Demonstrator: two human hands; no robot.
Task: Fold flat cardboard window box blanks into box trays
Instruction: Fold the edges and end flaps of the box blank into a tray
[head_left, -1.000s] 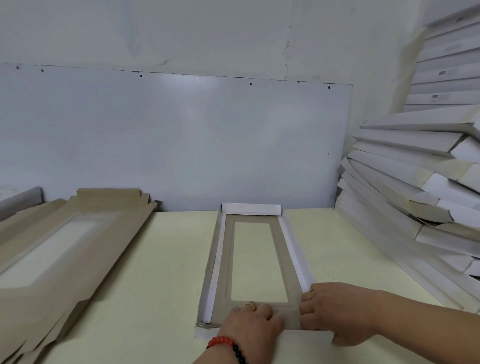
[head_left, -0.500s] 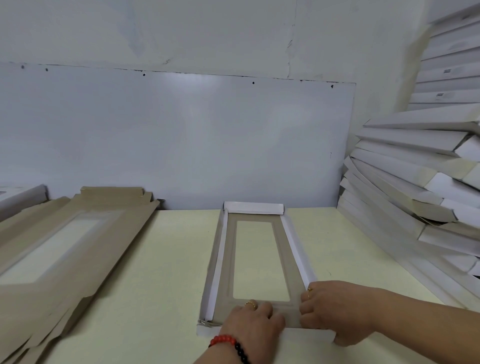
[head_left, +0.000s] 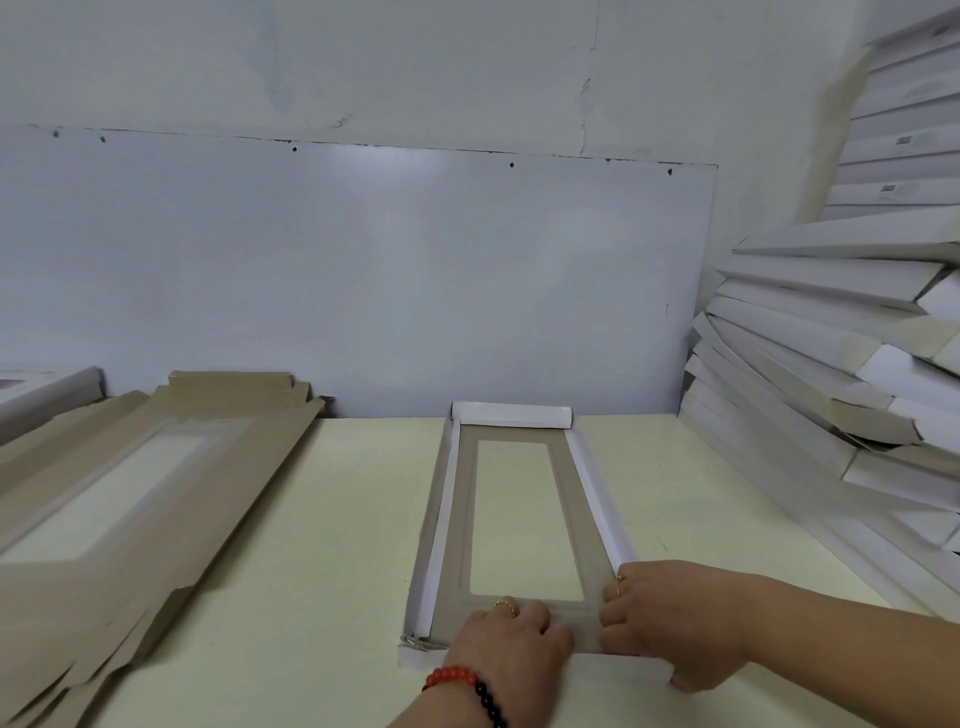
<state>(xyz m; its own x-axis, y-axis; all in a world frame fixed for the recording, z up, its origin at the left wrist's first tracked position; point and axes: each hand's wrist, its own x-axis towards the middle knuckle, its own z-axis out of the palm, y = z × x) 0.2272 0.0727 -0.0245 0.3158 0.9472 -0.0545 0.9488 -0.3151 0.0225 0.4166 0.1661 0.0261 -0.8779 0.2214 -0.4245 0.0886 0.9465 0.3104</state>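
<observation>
- We judged the box tray light, thin card, stiff only along its creases and easily dented; best held at the folded walls.
- It lay lower centre on the table.
- Our left hand pressed its near floor with knuckles bent; our right hand gripped the near right corner.

Two bare forearms, no sleeves in view. Left hand: gold ring on one finger; bead bracelet at the wrist, part red beads, part black. Right hand: thin gold ring on a finger.
</observation>
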